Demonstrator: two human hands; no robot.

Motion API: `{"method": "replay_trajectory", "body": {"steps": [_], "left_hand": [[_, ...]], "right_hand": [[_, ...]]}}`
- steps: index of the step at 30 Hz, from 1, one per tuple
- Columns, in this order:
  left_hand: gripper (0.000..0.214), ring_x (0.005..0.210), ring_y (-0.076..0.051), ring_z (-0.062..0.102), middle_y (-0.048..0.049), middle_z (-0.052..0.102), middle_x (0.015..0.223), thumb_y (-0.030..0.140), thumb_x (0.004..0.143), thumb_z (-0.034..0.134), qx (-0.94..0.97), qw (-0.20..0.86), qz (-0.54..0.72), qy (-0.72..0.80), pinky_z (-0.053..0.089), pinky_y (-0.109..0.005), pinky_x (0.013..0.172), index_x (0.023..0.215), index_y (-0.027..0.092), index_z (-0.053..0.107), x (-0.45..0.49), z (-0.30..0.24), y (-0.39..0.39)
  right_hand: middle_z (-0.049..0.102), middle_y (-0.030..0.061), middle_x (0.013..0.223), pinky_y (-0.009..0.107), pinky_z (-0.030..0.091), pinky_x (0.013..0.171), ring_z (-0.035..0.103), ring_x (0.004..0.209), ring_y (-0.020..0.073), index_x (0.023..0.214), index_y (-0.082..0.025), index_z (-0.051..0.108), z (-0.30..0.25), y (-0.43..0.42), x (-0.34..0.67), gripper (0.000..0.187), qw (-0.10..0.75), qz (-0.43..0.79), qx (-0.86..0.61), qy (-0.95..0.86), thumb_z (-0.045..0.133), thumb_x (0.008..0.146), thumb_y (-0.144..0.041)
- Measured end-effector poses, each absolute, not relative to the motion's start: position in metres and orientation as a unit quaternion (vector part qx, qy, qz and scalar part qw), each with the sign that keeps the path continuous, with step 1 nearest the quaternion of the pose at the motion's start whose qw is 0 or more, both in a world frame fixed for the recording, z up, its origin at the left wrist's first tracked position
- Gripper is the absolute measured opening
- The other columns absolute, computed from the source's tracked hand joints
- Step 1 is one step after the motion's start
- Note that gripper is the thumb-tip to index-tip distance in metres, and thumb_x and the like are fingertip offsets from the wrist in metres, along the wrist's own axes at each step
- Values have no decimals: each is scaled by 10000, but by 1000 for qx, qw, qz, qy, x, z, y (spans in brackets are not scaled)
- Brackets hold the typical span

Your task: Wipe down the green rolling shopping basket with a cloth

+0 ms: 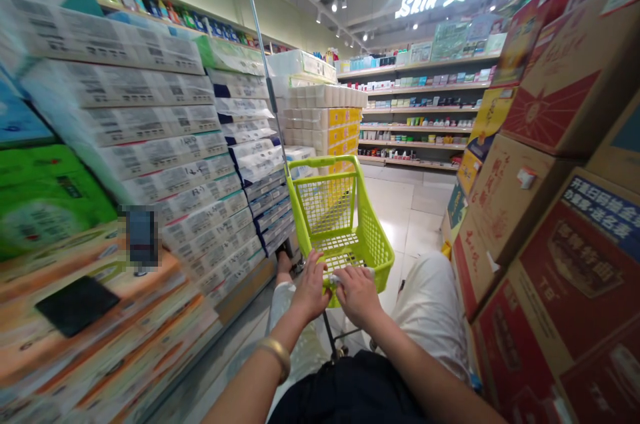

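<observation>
Cart (345, 224), lime green, near centre of narrow aisle; tissue packs (165, 144) stacked left, cardboard boxes (560, 97) right. Held at near handle (335, 280) by 2 hands: left hand (311, 291) curled over, right hand (357, 294) wrapped tight. Mid-push, seemingly; calls next for steering straight between stacks.

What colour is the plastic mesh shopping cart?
The plastic mesh shopping cart is lime green, head view.

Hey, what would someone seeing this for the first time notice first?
The lime-green shopping cart at centre stands out most, with the left hand resting on its near rim and the right hand gripping it. Stacked tissue packs wall the aisle's left side, and red cardboard boxes tower on the right.
</observation>
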State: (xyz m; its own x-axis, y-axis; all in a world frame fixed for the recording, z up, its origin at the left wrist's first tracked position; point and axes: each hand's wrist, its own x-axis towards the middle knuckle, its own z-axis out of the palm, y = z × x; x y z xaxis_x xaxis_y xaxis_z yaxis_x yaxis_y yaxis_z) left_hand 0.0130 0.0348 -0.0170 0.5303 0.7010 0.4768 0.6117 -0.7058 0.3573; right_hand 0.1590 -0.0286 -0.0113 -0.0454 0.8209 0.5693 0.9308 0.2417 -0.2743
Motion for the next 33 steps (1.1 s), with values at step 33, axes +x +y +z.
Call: {"method": "replay_trajectory", "body": {"steps": [33], "left_hand": [[580, 1433, -329, 140, -137, 231, 1537, 46, 706, 499, 833, 5, 242, 498, 240, -592, 1109, 1258, 224, 501, -58, -13, 72]], "right_hand": [[621, 51, 985, 345, 328, 949, 532, 946, 193, 1140, -214, 558, -14, -43, 188, 305, 338, -110, -512, -782, 420, 885, -122]]}}
